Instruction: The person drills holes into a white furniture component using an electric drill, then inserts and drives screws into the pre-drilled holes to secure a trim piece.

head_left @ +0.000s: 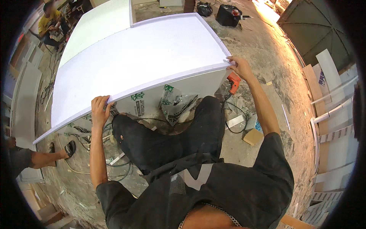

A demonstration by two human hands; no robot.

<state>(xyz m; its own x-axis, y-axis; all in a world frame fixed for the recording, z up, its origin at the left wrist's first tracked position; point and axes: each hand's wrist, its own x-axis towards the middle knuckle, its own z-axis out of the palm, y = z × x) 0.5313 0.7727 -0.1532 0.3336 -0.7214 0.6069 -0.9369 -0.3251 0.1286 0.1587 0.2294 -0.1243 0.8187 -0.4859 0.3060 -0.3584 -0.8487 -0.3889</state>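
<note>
The left hand (100, 108), at 9 o'clock, curls its fingers over the near rim of a large white panel (145, 53), gripping it. The right hand (239, 65), between 1 and 2 o'clock, pinches the panel's near right corner between thumb and fingers. The panel spreads toward 11 o'clock, with a raised rim along its edges. Beneath its near edge, printed plastic film (177, 103) hangs in front of the person's knees. A tan block (253, 136) lies on the concrete floor (293, 129) between 3 and 4 o'clock; an orange power drill (234, 83) is at 2 o'clock, just below the right hand. Between 8 and 9 o'clock, another person's sandalled foot (70, 149) shows. Farther away, a black bag (225, 16) sits at 1 o'clock, and a seated person in yellow (47, 22) is at 10 o'clock.
</note>
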